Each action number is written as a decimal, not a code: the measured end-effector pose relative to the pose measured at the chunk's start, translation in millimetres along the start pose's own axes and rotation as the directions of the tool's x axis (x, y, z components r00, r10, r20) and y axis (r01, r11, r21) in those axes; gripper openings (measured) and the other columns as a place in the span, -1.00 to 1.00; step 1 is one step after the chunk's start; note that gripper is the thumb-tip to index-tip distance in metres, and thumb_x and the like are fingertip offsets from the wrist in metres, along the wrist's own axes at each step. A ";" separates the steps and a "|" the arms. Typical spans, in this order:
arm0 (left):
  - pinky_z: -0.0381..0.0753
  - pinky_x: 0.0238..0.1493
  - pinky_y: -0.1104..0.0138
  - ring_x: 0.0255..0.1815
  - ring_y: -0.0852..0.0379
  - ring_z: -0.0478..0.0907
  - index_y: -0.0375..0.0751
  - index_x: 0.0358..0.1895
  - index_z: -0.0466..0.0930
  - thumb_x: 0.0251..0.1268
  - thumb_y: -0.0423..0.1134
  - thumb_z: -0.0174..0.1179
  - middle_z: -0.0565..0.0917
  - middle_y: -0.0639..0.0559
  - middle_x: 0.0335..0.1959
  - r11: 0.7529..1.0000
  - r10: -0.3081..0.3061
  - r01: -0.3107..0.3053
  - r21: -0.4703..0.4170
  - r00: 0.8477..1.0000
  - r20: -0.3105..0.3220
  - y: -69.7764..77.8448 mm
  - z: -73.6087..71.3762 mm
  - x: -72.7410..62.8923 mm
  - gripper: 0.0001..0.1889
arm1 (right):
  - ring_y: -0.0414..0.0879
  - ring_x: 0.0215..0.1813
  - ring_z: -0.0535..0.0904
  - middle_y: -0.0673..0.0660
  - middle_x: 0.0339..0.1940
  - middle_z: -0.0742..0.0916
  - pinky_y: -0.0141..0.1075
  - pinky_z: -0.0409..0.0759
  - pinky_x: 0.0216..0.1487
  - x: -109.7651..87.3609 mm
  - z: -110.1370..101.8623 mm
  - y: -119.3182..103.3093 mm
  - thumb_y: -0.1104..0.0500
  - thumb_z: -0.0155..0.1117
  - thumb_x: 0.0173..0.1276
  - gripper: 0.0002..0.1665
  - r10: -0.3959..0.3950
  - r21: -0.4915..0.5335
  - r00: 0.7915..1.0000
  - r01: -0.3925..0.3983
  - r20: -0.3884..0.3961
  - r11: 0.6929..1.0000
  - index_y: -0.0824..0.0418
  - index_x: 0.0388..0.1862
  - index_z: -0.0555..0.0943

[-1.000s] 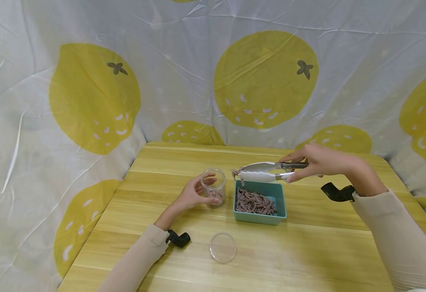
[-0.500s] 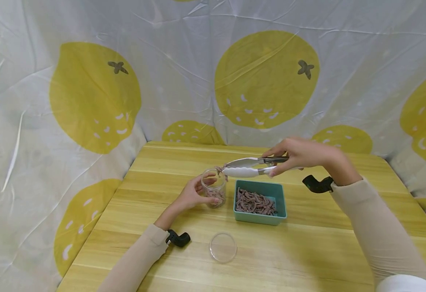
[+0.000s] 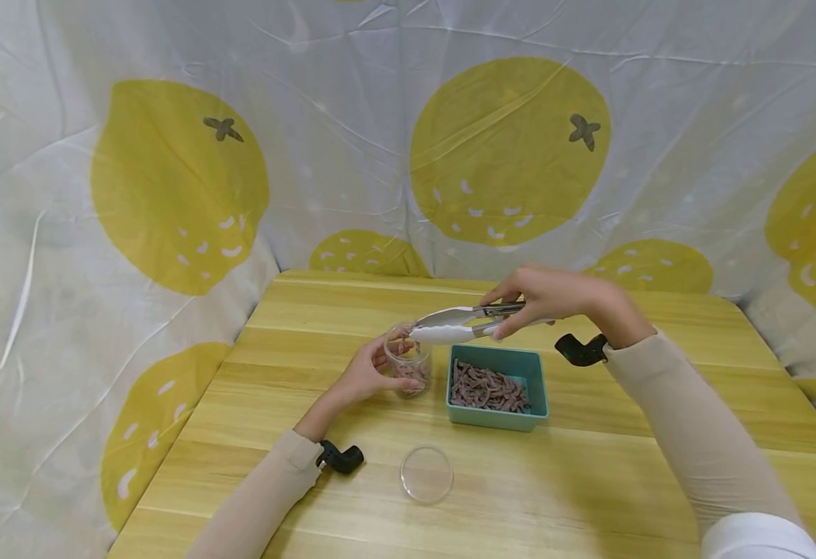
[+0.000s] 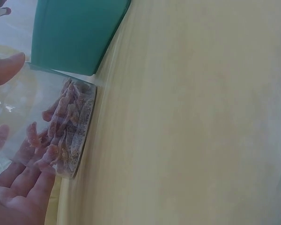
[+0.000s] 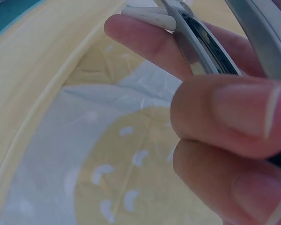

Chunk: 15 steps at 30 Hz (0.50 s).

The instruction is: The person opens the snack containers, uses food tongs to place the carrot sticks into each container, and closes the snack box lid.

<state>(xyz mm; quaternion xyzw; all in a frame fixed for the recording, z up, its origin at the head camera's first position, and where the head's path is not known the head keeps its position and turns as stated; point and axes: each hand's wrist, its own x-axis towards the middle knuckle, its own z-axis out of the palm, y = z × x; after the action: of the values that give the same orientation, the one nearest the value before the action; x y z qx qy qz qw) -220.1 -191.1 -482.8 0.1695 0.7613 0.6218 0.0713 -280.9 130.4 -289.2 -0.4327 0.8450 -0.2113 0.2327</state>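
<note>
Tongs (image 3: 447, 335) at jar (image 3: 409, 366) mouth, head view only

Your tongs (image 3: 453, 334) and jar (image 3: 408, 359) show only in part.
In your head view, your right hand (image 3: 546, 295) covers part of the tongs' handles, and what sits at their tips is too small to make out; your left wrist view crops the teal box (image 4: 75, 37) at the top and the jar at the left.

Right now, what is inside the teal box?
Brownish strips lie piled in the teal box, leaving some bottom bare at the right. The bottom beneath the pile, and its lower strips, are covered.
</note>
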 end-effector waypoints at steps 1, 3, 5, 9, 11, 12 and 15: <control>0.39 0.35 0.15 0.27 -0.12 0.52 -0.13 0.48 0.30 -0.01 -0.47 0.53 0.57 -0.21 0.26 1.000 -0.003 0.003 0.007 1.000 -0.004 -0.3 0.1 -0.1 -0.09 | -0.22 -0.80 0.21 -0.03 -0.45 0.69 -0.31 0.38 -0.71 1.7 0.6 -0.4 -0.12 0.45 0.28 -0.31 0.000 -0.001 1.000 0.000 0.002 1.000 0.16 0.31 0.58; 0.40 0.34 0.18 0.26 -0.08 0.53 -0.09 0.49 0.30 -0.02 -0.45 0.54 0.58 -0.17 0.24 1.000 -0.009 0.009 0.020 1.000 -0.013 -0.4 0.1 -0.4 -0.08 | -0.22 -0.79 0.23 -0.04 -0.39 0.71 -0.30 0.39 -0.70 5.0 2.1 -1.6 -0.12 0.45 0.28 -0.32 -0.002 -0.005 1.000 0.002 0.006 1.000 0.16 0.30 0.59; 0.41 0.33 0.19 0.26 -0.06 0.52 -0.09 0.49 0.31 -0.03 -0.43 0.55 0.58 -0.16 0.21 0.999 -0.015 0.016 0.031 1.000 -0.021 -1.1 0.1 -0.6 -0.07 | -0.22 -0.79 0.24 -0.03 -0.35 0.73 -0.31 0.39 -0.70 8.0 3.4 -3.5 -0.11 0.46 0.27 -0.32 -0.001 -0.005 1.000 0.001 0.010 1.000 0.17 0.29 0.60; 0.41 0.34 0.19 0.29 -0.06 0.49 -0.14 0.49 0.30 -0.04 -0.40 0.57 0.57 -0.15 0.23 0.998 -0.035 0.037 0.046 0.999 -0.034 -0.8 0.0 -1.8 -0.06 | -0.22 -0.78 0.24 -0.01 -0.37 0.72 -0.32 0.37 -0.70 12.0 4.5 -7.4 -0.09 0.47 0.27 -0.33 -0.005 -0.014 1.000 0.005 0.014 1.000 0.20 0.28 0.60; 0.40 0.35 0.16 0.31 -0.09 0.47 -0.17 0.50 0.28 -0.04 -0.38 0.58 0.55 -0.16 0.26 0.997 -0.043 0.045 0.055 0.999 -0.032 -0.6 -0.1 -2.0 -0.05 | -0.23 -0.78 0.24 0.00 -0.45 0.69 -0.33 0.35 -0.70 13.3 4.3 -9.2 -0.07 0.48 0.27 -0.34 -0.012 -0.032 1.000 0.012 0.011 0.999 0.22 0.26 0.61; 0.39 0.35 0.15 0.32 -0.09 0.46 -0.18 0.49 0.29 -0.04 -0.37 0.58 0.54 -0.15 0.27 0.997 -0.051 0.052 0.056 0.998 -0.034 -0.6 -0.3 -2.2 -0.06 | -0.24 -0.77 0.24 0.00 -0.47 0.69 -0.33 0.35 -0.70 14.1 4.1 -9.9 -0.07 0.48 0.26 -0.34 -0.017 -0.041 1.000 0.017 0.007 0.999 0.23 0.26 0.62; 0.39 0.36 0.13 0.33 -0.11 0.45 -0.18 0.48 0.30 -0.03 -0.33 0.59 0.53 -0.15 0.28 0.996 -0.061 0.063 0.064 0.997 -0.037 -0.2 -0.7 -2.0 -0.07 | -0.24 -0.77 0.26 0.00 -0.47 0.68 -0.33 0.35 -0.71 15.7 3.4 -12.0 -0.06 0.50 0.25 -0.34 -0.021 -0.063 1.000 0.020 0.000 0.998 0.25 0.24 0.62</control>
<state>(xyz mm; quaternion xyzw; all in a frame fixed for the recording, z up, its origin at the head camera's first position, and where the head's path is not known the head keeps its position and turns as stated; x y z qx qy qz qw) -218.5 -192.4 -483.1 0.1372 0.7872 0.5970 0.0717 -279.5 110.5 -288.5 -0.4483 0.8469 -0.1872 0.2163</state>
